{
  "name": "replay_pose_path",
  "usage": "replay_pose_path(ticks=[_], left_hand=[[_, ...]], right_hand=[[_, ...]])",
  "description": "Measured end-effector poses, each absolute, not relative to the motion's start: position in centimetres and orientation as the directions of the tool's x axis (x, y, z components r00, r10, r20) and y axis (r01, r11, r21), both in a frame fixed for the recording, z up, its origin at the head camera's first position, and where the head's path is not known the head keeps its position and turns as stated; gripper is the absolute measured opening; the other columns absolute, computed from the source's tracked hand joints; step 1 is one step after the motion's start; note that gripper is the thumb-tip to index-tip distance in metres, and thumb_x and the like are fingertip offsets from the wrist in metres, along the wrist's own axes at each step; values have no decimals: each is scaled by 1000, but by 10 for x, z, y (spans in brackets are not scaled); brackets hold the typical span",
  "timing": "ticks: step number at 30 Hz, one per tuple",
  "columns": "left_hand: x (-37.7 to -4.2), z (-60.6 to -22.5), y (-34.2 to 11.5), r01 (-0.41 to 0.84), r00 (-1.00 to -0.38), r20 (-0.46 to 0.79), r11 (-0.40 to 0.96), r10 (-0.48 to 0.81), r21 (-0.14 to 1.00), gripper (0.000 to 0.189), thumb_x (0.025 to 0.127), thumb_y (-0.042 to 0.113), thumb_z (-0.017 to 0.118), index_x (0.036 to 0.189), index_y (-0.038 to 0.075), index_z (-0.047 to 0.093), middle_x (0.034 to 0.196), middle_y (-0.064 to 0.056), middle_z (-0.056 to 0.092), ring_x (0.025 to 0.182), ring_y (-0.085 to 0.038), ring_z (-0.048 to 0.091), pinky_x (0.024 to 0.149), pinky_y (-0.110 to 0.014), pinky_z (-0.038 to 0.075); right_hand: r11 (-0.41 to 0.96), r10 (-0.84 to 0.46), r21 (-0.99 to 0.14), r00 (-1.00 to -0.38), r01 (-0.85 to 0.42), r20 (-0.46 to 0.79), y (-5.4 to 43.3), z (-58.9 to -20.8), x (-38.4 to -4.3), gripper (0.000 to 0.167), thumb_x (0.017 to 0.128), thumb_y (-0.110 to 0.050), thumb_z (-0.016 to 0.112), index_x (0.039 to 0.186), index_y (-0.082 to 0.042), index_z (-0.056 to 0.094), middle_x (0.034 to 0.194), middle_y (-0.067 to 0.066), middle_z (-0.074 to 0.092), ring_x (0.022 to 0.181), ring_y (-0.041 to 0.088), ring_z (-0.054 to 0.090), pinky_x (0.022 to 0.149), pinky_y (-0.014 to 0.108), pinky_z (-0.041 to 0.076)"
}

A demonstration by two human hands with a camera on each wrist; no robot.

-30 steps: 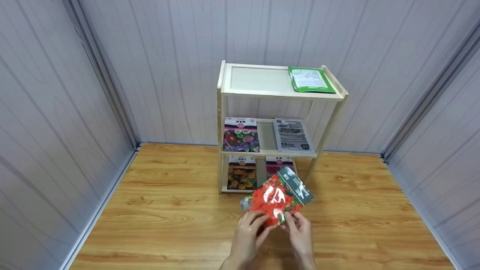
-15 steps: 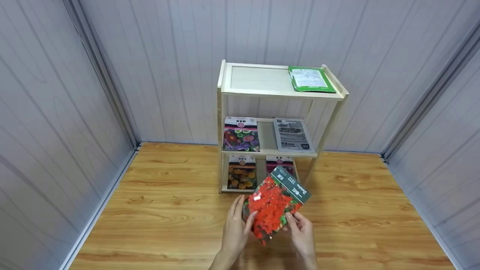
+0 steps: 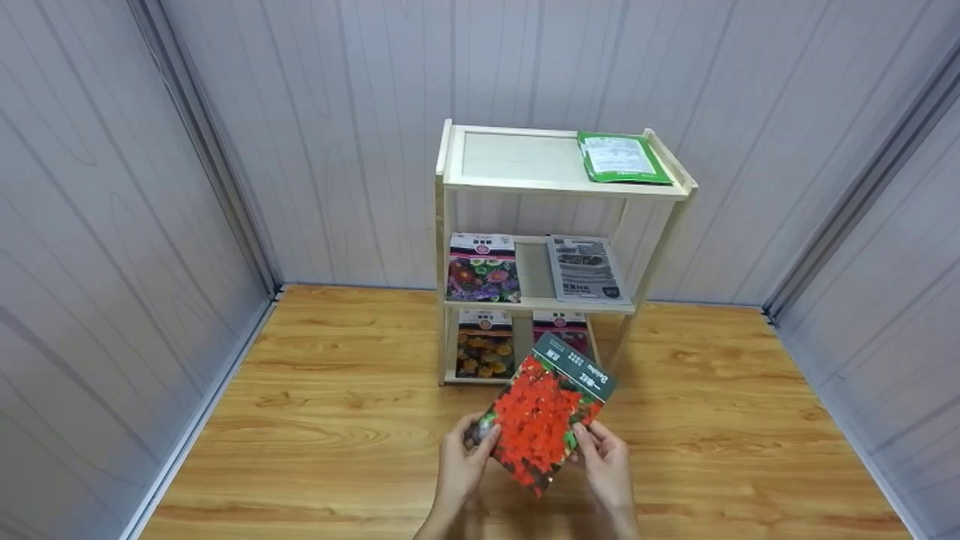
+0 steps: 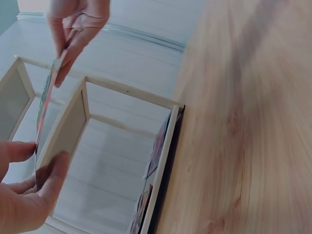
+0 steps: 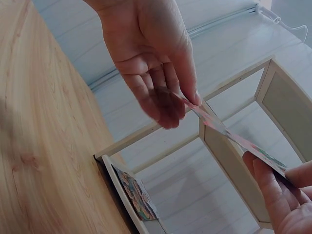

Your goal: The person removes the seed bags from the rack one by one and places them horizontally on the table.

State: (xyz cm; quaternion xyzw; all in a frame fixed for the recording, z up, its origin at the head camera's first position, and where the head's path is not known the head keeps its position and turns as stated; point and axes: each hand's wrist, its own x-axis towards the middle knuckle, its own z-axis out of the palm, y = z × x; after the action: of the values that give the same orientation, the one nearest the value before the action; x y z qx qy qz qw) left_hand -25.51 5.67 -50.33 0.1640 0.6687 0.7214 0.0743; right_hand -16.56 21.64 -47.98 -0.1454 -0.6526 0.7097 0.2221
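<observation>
Both hands hold a flat seed packet (image 3: 536, 424) with red flowers and a dark green top band, tilted in front of the shelf. My left hand (image 3: 461, 465) pinches its left edge, thumb on the picture side and fingers behind. On the right edge my right hand (image 3: 606, 461) pinches it the same way, its fingers partly hidden behind the packet. From the left wrist view the packet (image 4: 44, 107) shows edge-on between the two hands. It spans the gap between them in the right wrist view too, where the left hand (image 5: 151, 58) is palm-side to the camera.
A pale wooden three-tier shelf (image 3: 525, 190) stands against the back wall. A green packet (image 3: 622, 159) lies on top. Flowered (image 3: 484, 277) and grey (image 3: 585, 271) packets lie on the middle tier, an orange-flowered (image 3: 485, 352) and a pink-flowered one (image 3: 561, 330) below. Wooden flooring (image 3: 322, 420) surrounds it.
My left hand has moved from over the packet's lower part to its left edge and now pinches there. The packet has shifted slightly down and left, and its glare has gone.
</observation>
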Motion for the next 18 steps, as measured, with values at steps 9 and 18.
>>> replay_pose_path(ticks=[9,18], left_hand=[[-255,-498,53,-99,-941,-8,-252,338,963,28,79,0,64,100,-14,53,79,-9,58,64,-15,59,58,-32,53],[-264,-487,45,-97,-913,-15,-182,407,978,32,78,3,66,104,-12,55,82,-8,60,67,-14,59,57,-26,52]], right_hand=[[-61,494,-992,-867,-107,63,217,-481,-164,32,92,-1,44,113,23,41,89,17,64,70,9,60,64,25,52],[-171,370,-932,-897,-320,240,258,-547,-179,26,90,-6,51,112,7,52,90,17,64,72,23,63,62,35,53]])
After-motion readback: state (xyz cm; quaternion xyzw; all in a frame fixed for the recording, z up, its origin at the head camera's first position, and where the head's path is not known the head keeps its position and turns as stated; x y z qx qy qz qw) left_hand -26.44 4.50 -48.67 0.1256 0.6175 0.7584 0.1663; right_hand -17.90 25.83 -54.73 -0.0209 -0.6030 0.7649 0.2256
